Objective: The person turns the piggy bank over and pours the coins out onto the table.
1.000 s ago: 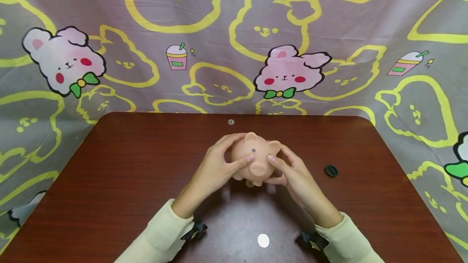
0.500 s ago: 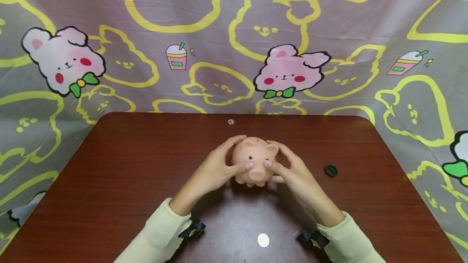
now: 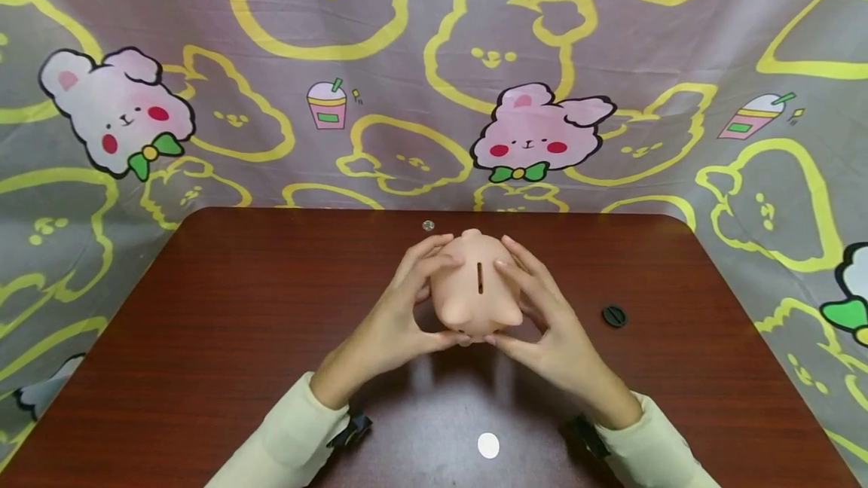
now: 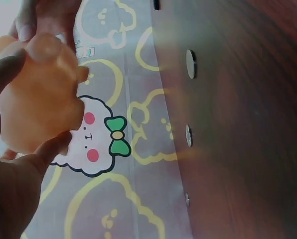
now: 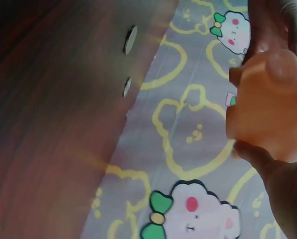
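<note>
A pink piggy bank is held up over the table in both hands, its back with the dark coin slot turned toward the head camera. My left hand grips its left side, fingers on the back and thumb low by the face. On the opposite side my right hand holds it the same way. Both wrist views show the piggy bank from its snout side, clear of the tabletop. A bright round coin lies near the front, and a small silver coin near the back edge.
A black round plug lies on the brown table to the right. Another coin shows in the left wrist view between two others. A patterned cloth hangs behind the table.
The piggy bank has tipped forward, so its face has turned down and the slot has come into view. My fingers have shifted onto its back, with the thumbs lower by the snout.
</note>
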Demonstrator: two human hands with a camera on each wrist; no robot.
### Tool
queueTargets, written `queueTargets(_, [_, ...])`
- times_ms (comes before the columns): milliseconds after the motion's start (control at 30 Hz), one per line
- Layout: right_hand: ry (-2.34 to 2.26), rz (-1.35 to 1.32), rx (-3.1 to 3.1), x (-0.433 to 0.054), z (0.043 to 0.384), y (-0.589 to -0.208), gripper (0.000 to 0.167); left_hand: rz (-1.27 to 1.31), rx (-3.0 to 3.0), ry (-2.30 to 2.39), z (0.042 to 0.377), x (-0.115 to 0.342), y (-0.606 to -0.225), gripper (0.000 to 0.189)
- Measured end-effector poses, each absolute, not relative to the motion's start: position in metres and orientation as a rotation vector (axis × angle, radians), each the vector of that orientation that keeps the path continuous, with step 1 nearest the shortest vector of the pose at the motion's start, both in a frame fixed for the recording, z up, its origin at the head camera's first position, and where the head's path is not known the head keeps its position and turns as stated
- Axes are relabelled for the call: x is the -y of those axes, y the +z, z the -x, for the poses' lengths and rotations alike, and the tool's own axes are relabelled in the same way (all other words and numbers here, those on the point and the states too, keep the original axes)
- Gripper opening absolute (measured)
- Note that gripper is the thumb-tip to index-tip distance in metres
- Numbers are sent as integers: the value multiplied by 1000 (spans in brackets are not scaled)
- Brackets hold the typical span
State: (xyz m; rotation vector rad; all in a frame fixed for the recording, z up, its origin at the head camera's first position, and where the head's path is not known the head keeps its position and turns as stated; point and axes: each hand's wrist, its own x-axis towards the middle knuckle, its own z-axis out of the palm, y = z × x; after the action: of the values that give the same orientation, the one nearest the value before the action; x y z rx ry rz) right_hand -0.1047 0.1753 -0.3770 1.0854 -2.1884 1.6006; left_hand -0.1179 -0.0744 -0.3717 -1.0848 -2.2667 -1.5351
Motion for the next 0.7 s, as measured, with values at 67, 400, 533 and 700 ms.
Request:
queueTargets(67, [1503, -1144, 2117, -174, 106, -377, 72, 1116, 2247, -1407, 117, 75, -371, 88])
queueTargets(400, [1340, -1166, 2036, -171, 106, -376, 60, 1184, 2183, -1237, 117, 75, -370, 87])
queueTargets(533, [1314, -1120, 2124, -174, 105, -376, 65, 1142, 2223, -1344, 116, 74, -373, 90])
queueTargets(700, [1400, -958, 2293, -174, 103, -371, 75, 972, 2273, -1901, 115, 71, -381, 94])
